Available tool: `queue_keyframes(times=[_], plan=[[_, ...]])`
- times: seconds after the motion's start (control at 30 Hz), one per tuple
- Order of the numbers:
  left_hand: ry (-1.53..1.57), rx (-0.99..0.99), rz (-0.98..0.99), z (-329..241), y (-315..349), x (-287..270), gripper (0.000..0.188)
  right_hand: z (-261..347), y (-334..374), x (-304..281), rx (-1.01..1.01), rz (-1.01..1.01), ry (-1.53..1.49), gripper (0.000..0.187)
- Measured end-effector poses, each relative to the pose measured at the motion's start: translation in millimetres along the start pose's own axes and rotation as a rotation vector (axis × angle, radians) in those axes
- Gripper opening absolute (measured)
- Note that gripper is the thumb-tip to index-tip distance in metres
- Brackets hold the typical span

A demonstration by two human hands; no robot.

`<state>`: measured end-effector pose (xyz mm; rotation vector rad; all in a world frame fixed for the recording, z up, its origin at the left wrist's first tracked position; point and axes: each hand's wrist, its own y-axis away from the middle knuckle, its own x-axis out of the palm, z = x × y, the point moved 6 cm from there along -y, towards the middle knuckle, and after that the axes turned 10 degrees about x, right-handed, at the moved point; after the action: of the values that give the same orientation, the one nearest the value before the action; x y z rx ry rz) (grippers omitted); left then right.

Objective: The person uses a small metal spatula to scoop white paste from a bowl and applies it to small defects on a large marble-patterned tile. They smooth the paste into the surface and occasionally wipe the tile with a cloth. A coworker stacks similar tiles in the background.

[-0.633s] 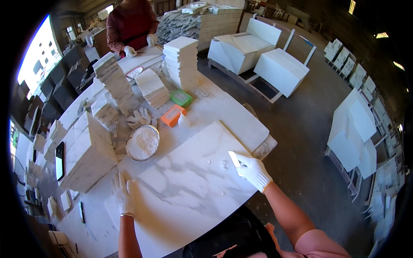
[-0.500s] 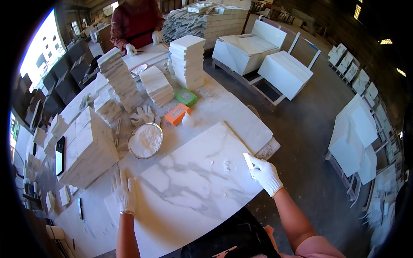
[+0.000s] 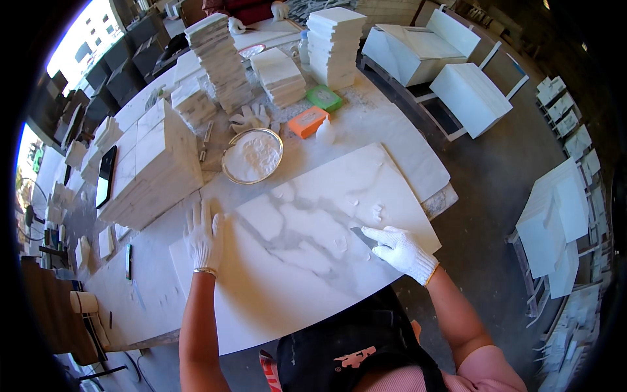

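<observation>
A white marble-look slab (image 3: pixel 281 287) with grey veins lies on the worktable, its near edge at my apron. My left hand (image 3: pixel 205 240), in a white knit glove, rests on the slab's left part with fingers stretched out. My right hand (image 3: pixel 401 251), gloved too, grips a small flat scraper blade (image 3: pixel 363 236) low over the slab's right part. The index finger points along the blade, and its tip seems to touch the surface. White paste dabs (image 3: pixel 377 212) lie around it. Beyond the slab stands a round metal-rimmed bowl (image 3: pixel 225 168) of white paste or powder.
Behind the bowl are an orange box (image 3: pixel 308 122), a green box (image 3: pixel 324 98), a white squeeze bottle (image 3: pixel 325 132) and loose gloves (image 3: pixel 251 118). Tile stacks (image 3: pixel 334 49) line the table; a phone (image 3: pixel 106 176) leans at left. A co-worker's gloved hands (image 3: pixel 279 10) show at the far side.
My right hand has moved inward over the slab, and the blade has gone from raised at the edge to low over the surface. My left hand stays flat. The view has shifted downward.
</observation>
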<state>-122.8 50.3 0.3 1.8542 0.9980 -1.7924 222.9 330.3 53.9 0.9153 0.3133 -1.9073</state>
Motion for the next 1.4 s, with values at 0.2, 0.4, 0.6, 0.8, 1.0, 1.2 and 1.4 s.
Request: queue_keyframes(times=[0.2, 0.4, 0.6, 0.8, 1.0, 1.2, 1.4], plan=[[-0.004, -0.007, -0.006, -5, 1, -3, 0.061, 1, -14, 6, -0.036, 0.101, 0.155, 0.045], [-0.016, -0.016, -0.007, -7, -2, -4, 0.061, 14, -39, 21, -0.080, 0.256, 0.205, 0.045], [-0.051, -0.029, 0.016, 0, -1, -1, 0.061, 15, -44, 10, -0.097, 0.291, 0.222, 0.044], [-0.015, -0.026, 0.045, -3, -1, 0, 0.061, 17, -39, 13, -0.230, 0.222, 0.257, 0.036], [-0.072, -0.041, 0.033, -6, -2, -2, 0.060, 24, -49, 25, -0.298, 0.268, 0.284, 0.035], [-0.021, -0.036, 0.041, -6, -1, -2, 0.060, 15, -51, 18, -0.262, 0.296, 0.244, 0.036], [-0.057, -0.035, 0.019, -4, 0, -2, 0.060, 33, -56, 23, -0.207, 0.402, 0.281, 0.038]])
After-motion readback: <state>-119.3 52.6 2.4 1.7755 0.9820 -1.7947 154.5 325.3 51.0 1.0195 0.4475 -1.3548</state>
